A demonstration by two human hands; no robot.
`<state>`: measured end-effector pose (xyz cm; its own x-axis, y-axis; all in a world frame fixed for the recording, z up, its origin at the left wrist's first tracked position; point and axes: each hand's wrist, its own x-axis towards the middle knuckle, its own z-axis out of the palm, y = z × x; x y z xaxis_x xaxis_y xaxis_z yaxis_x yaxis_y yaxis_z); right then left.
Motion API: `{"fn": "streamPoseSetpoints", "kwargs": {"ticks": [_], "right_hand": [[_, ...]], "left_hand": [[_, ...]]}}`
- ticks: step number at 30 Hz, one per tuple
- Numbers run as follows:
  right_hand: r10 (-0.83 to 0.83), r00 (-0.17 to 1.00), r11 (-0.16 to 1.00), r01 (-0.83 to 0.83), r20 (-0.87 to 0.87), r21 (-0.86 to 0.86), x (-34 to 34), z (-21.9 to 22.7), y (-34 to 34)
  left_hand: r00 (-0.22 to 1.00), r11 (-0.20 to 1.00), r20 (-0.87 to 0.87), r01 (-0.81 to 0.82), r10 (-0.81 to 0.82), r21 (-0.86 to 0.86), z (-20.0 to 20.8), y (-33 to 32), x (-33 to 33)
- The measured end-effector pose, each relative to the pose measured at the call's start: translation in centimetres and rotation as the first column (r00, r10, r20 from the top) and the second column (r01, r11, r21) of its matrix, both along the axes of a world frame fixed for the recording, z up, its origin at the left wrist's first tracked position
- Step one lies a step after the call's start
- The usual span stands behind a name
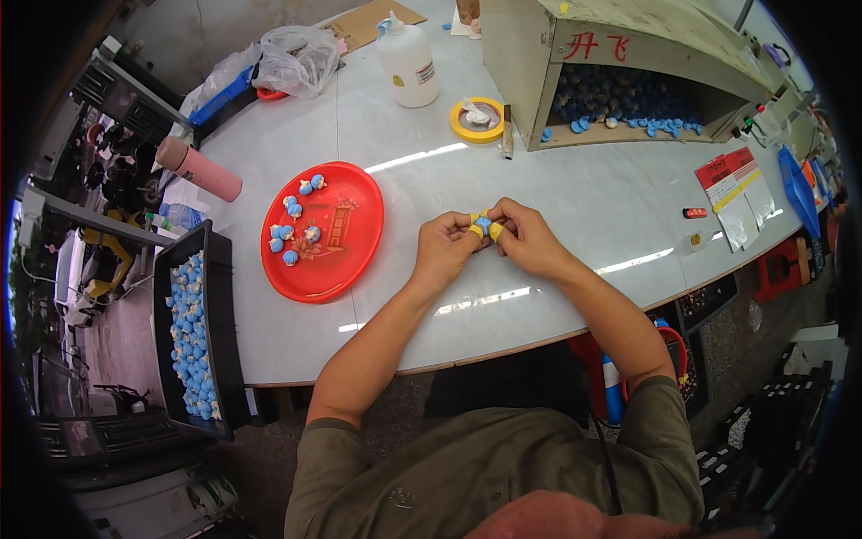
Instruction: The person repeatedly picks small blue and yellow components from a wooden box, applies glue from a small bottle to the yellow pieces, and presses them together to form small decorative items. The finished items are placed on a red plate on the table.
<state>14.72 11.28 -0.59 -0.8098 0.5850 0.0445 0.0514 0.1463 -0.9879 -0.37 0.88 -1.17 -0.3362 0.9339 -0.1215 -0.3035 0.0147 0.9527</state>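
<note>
Over the middle of the table, my left hand (442,251) and my right hand (533,242) meet fingertip to fingertip. Both pinch one small blue piece (484,224), partly hidden by the fingers. Yellow coverings wrap some thumb and finger tips on both hands. To the left lies a round red plate (355,242), bearing several small rounded blue-and-cream pieces (290,258) on its left side. Farther left, a long black bin (224,305) at the table's edge holds many similar blue pieces (190,341).
A wooden box (521,81) full of dark blue pieces stands at the back right. Near it are a yellow tape roll (461,131) and a white plastic bottle (407,67). A pink bottle (202,171) lies at left; papers (732,193) and a red marker (694,213) lie at right.
</note>
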Motion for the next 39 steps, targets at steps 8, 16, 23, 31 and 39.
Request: {"fn": "streamPoseSetpoints", "kwargs": {"ticks": [8,16,23,31,39], "right_hand": [[-0.06,0.996,0.995,0.064,-0.062,0.072,-0.2,0.3,-0.5],[-0.042,0.998,0.998,0.045,0.056,-0.054,0.0,1.1,0.2],[-0.014,0.996,0.998,0.019,0.089,-0.055,0.2,1.5,0.6],[-0.024,1.0,1.0,0.024,0.02,-0.009,0.2,0.7,0.1],[-0.039,0.999,0.999,0.039,-0.022,0.024,0.1,1.1,-0.5]], "left_hand": [[1.0,1.0,-0.018,-0.011,0.011,-0.025,0.6,0.0,0.2],[1.0,0.997,-0.005,0.004,-0.005,-0.072,0.1,0.3,-0.5],[0.999,0.997,0.002,0.044,-0.044,-0.069,0.4,0.2,-0.8],[0.999,0.999,-0.016,0.035,-0.035,-0.027,-0.2,0.1,-0.2],[0.996,0.999,-0.084,0.014,-0.017,-0.039,0.3,-0.1,0.2]]}}
